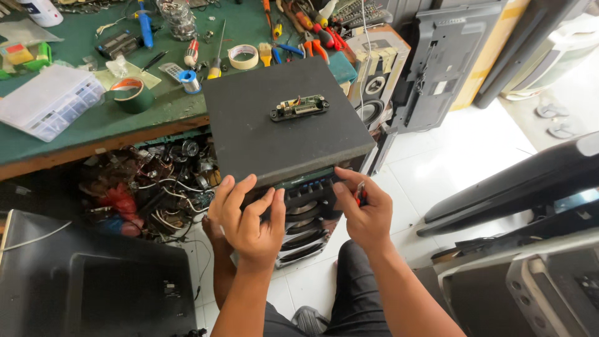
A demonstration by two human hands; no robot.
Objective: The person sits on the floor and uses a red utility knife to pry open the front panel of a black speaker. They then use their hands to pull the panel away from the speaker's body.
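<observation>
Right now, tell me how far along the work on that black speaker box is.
Done: a small circuit board module is out and lies loose on top of the black speaker box. In hand: the left hand grips the front top edge, and the right hand, holding a red-handled tool, is at the control panel. Left: the module is not refitted; whether the panel is loose cannot be told.
</observation>
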